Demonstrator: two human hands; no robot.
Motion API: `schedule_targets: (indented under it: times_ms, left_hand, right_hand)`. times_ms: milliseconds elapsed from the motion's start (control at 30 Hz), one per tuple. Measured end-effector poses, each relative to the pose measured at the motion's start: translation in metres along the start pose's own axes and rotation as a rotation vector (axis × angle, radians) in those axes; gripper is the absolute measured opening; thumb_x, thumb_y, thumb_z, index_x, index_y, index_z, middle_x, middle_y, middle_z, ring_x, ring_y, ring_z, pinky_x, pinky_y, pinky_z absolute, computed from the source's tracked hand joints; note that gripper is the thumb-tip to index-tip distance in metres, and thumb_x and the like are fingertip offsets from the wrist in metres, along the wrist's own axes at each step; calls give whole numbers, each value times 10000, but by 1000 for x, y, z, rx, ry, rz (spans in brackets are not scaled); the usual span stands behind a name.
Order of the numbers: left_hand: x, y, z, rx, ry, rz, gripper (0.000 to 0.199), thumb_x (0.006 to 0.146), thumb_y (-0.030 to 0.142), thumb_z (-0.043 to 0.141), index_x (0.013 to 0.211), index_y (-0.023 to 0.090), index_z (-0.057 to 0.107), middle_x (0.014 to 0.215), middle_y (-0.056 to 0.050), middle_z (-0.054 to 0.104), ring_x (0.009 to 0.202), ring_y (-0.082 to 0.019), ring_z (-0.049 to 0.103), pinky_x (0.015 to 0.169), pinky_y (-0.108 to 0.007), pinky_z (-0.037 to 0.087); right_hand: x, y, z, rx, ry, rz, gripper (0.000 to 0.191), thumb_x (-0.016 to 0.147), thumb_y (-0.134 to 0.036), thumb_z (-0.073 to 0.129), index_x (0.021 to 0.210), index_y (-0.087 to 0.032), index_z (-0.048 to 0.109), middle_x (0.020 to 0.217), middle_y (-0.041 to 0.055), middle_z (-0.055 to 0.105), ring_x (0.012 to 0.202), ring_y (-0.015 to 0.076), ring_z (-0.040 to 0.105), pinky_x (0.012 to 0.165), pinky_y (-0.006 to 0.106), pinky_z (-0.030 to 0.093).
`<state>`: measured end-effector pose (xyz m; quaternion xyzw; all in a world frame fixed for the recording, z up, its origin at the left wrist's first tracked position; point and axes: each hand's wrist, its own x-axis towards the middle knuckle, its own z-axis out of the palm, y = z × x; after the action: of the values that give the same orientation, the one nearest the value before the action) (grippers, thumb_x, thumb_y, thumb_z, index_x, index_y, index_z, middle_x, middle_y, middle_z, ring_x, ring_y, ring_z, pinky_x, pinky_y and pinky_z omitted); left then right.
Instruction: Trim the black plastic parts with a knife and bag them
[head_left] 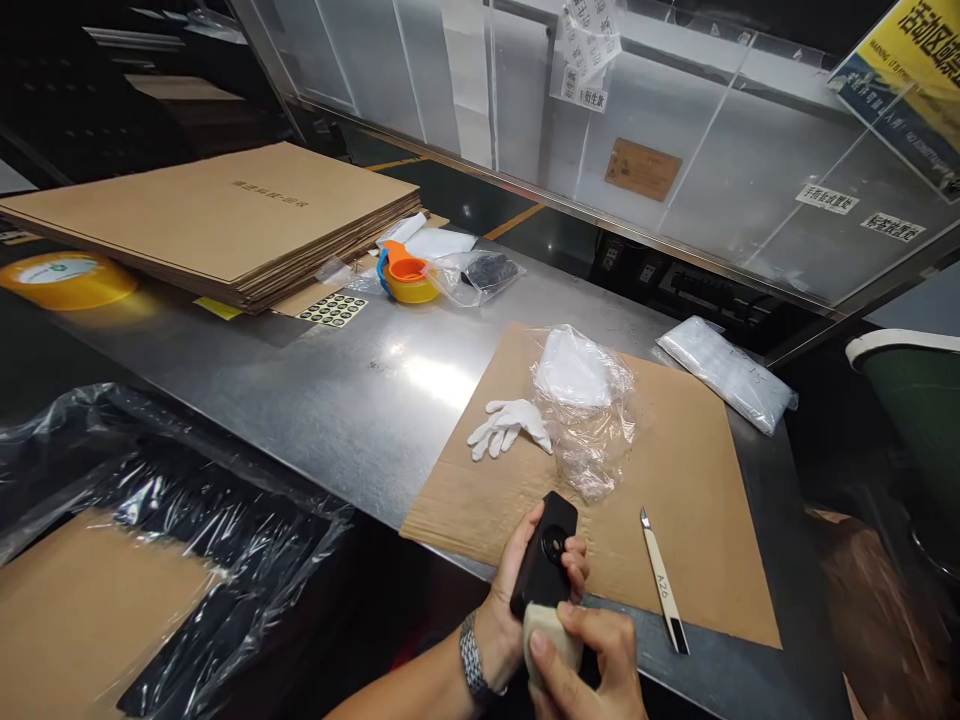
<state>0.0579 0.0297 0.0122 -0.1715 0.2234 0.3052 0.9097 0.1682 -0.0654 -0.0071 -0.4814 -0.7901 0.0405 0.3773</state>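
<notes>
Packing workshop, metal bench (345, 400), stacked cardboard (225, 215)

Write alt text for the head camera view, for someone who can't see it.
The left hand grips a black oblong object while the right hand holds a pale pad at its near end. Beyond, on a metal table, a cardboard sheet carries a white glove and crumpled clear plastic.

metal tbl (337, 390) carries cardbd sheet (694, 470), cardbd stack (217, 220) & tape roll (71, 285)
</notes>
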Motion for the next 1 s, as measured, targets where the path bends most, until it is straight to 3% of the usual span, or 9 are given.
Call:
schedule_targets:
  times_ms: [167,267,367,500,567,633,700,833,1000]
  left_hand:
    - [-7,8,-3,99,83,201,515,879,539,321,660,122,528,545,-4,502,456,-82,500,475,-177,452]
    - [-15,6,-2,240,106,426,190,830,347,565,842,158,570,652,14,592,537,-89,558,547,-181,473]
    - [-22,0,-3,488,129,572,304,715,151,694,982,202,558,740,33,625,633,-91,596,629,-185,482]
    - [-28,-5,-9,553,246,427,227,687,131,641,889,170,544,570,36,573,484,-119,574,439,-201,436]
    - [-32,-5,-10,503,248,386,278,657,80,608,903,175,521,662,6,616,603,-170,643,502,-252,494]
    - [-37,-6,-8,502,198,337,321,642,51,597,926,173,507,850,-41,649,758,-218,671,621,-333,538]
    - [-41,-8,-6,575,100,276,296,677,85,599,945,161,497,930,-77,645,742,-224,674,626,-347,540]
    - [-48,-14,-1,722,-56,165,311,763,201,580,1048,165,459,813,-68,641,560,-159,632,512,-275,500]
    - [-53,-18,0,825,-45,96,411,761,242,585,1131,182,413,766,-42,623,515,-126,590,485,-239,463]
  right_hand:
    - [-9,34,-5,-48,49,11,519,788,-121,574,1255,-338,509,1045,89,558,894,243,588,709,407,530]
    - [-5,66,-4,-86,8,133,493,839,-173,518,1319,-253,447,1093,120,532,963,255,545,770,443,500]
    - [3,95,6,-137,-5,272,424,876,-253,494,1296,-212,462,1068,114,548,969,249,521,806,467,476]
    - [15,112,19,-132,-2,325,352,889,-315,482,1214,-186,524,1063,127,564,985,266,501,827,509,451]
    - [21,106,17,-121,5,344,331,901,-314,461,1194,-181,534,1080,135,558,1015,268,494,837,504,447]
    - [28,92,7,-42,-3,372,295,917,-285,431,1177,-195,538,1094,121,553,1043,243,503,857,456,457]
    - [37,74,-6,151,-27,406,250,920,-259,430,1133,-220,556,1102,96,555,1057,210,520,873,388,468]
    - [55,47,-28,558,-120,417,190,890,-277,497,1043,-232,601,1070,85,574,1033,208,547,857,348,483]
    - [62,42,-37,797,-206,475,205,865,-309,538,1043,-227,599,987,69,570,941,190,565,781,308,490]
